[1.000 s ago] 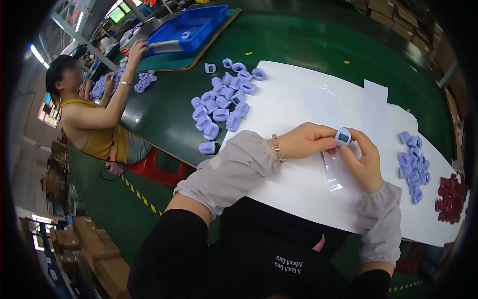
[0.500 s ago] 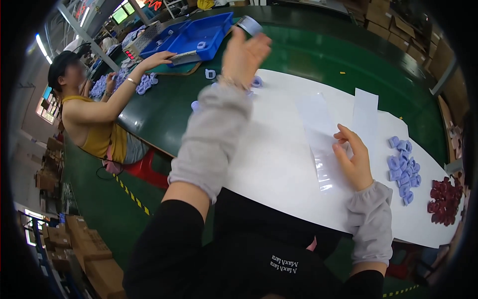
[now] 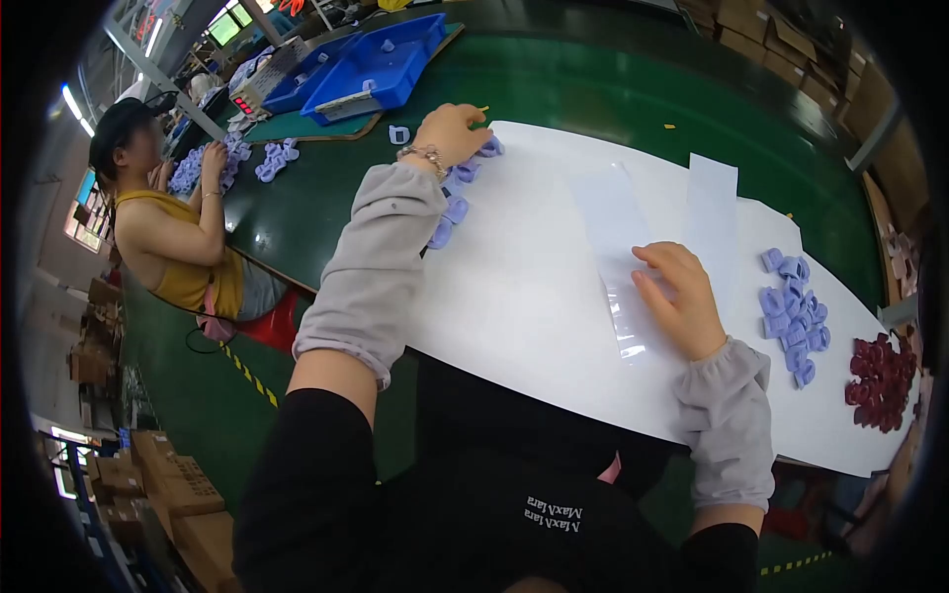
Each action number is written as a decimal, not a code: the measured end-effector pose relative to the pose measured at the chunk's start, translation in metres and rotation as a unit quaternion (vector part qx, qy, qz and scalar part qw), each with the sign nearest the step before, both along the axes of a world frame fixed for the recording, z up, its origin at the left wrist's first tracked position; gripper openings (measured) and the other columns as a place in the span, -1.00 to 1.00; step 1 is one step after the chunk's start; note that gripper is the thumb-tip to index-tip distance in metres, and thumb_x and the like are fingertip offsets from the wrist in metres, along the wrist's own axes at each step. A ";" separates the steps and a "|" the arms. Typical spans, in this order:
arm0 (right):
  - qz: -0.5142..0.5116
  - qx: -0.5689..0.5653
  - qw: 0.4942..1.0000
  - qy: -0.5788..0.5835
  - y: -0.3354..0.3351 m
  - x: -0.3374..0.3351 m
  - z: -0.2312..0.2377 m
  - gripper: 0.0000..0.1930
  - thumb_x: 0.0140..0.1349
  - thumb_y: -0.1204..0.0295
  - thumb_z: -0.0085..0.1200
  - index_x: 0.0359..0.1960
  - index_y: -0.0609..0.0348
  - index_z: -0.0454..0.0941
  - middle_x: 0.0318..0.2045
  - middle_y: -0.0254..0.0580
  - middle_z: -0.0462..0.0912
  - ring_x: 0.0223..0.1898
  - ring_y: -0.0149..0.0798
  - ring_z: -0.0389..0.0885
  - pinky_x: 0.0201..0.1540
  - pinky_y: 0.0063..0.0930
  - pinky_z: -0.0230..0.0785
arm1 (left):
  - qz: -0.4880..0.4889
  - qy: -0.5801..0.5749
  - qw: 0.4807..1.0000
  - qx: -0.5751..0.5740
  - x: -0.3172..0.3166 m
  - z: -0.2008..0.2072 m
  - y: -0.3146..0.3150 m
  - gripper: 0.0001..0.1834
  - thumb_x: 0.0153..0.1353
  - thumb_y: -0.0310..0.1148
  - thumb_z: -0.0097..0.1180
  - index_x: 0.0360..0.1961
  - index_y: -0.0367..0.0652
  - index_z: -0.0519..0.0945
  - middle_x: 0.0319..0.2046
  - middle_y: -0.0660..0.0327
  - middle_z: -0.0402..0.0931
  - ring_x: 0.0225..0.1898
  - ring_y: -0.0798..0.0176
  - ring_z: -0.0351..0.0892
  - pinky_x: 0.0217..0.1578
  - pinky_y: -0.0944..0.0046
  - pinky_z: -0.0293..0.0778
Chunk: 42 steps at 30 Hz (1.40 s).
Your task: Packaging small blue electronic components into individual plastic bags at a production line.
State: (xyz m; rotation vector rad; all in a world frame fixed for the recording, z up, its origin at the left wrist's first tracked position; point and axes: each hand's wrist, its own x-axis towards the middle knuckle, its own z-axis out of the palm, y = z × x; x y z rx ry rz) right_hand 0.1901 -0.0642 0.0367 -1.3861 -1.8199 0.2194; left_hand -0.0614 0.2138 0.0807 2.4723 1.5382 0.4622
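Observation:
My left hand (image 3: 450, 135) reaches to the far left corner of the white sheet (image 3: 504, 287). Its fingers are bent but look apart, just above a purple ring-shaped plastic piece (image 3: 490, 146); the fingertips are partly hidden. More such purple pieces (image 3: 455, 209) run along the sheet's left edge beneath my wrist. Over a clear plastic strip (image 3: 615, 237) hovers or rests my right hand (image 3: 682, 296), thumb and fingers apart with nothing between them. Right of it lie a white paper strip (image 3: 712, 208) and a cluster of purple pieces (image 3: 794, 311).
Dark red pieces (image 3: 880, 381) are heaped at the sheet's right end. Blue trays (image 3: 390, 96) stand at the far left beside a metal box with a red display (image 3: 259, 84). A co-worker (image 3: 183, 232) sits at the left, handling purple pieces (image 3: 203, 168). One white-purple piece (image 3: 398, 134) lies alone.
My left hand has come down from near the blue trays to the purple pieces. A round pale thing beyond its fingers is no longer visible. The co-worker's arm has drawn back from the trays.

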 end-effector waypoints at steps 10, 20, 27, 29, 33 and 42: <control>-0.017 0.014 1.000 -0.011 -0.004 0.007 -0.001 -0.75 0.14 0.52 0.13 -0.12 0.28 0.56 -0.19 -0.08 0.58 -0.15 -0.16 0.54 -0.05 -0.42 0.37 | -0.188 0.077 0.978 0.044 0.053 -0.009 -0.057 -0.54 0.03 -0.31 0.28 0.00 -0.03 0.50 -0.11 0.11 0.56 -0.01 0.03 0.49 0.01 0.06 0.37; -0.032 -0.166 0.928 0.332 0.004 0.000 0.003 -0.54 0.11 0.55 0.21 0.07 0.30 0.39 -0.18 -0.24 0.56 -0.18 -0.45 0.49 -0.11 -0.57 0.35 | -0.334 -0.365 0.855 -0.155 0.101 -0.050 -0.176 -0.51 0.02 -0.65 0.15 0.04 -0.24 0.39 -0.06 0.03 0.46 -0.03 0.09 0.53 -0.09 0.22 0.52; -0.030 -0.081 0.956 0.280 0.006 0.006 -0.011 -0.52 0.10 0.62 0.15 0.10 0.29 0.37 -0.10 -0.25 0.50 -0.16 -0.43 0.46 -0.07 -0.55 0.34 | -0.270 -0.518 0.690 -0.427 0.100 -0.060 -0.168 -0.67 0.25 -0.50 0.10 0.01 -0.37 0.38 -0.07 0.11 0.49 -0.01 0.29 0.52 0.00 0.32 0.49; -0.022 -0.082 0.959 0.271 0.006 0.006 -0.014 -0.53 0.11 0.64 0.12 0.11 0.30 0.38 -0.10 -0.23 0.49 -0.17 -0.42 0.46 -0.06 -0.54 0.34 | -0.264 -0.502 0.707 -0.423 0.102 -0.068 -0.169 -0.67 0.27 -0.47 0.09 0.02 -0.37 0.40 -0.09 0.13 0.51 -0.03 0.31 0.53 -0.01 0.33 0.49; -0.013 -0.048 0.977 0.209 0.003 0.007 -0.007 -0.54 0.10 0.69 0.08 0.11 0.32 0.43 -0.12 -0.21 0.48 -0.19 -0.39 0.43 -0.07 -0.52 0.32 | -0.310 -0.427 0.707 -0.470 0.099 -0.064 -0.170 -0.63 0.37 -0.37 -0.03 0.14 -0.32 0.40 0.00 0.17 0.49 0.00 0.33 0.50 0.05 0.30 0.46; -0.037 -0.037 0.987 0.152 0.002 0.010 -0.002 -0.48 0.06 0.66 0.11 0.14 0.22 0.45 -0.14 -0.25 0.45 -0.17 -0.38 0.39 -0.07 -0.59 0.27 | -0.316 -0.377 0.757 -0.429 0.093 -0.060 -0.165 -0.64 0.39 -0.36 -0.05 0.12 -0.32 0.43 -0.04 0.18 0.51 -0.05 0.37 0.52 0.03 0.34 0.47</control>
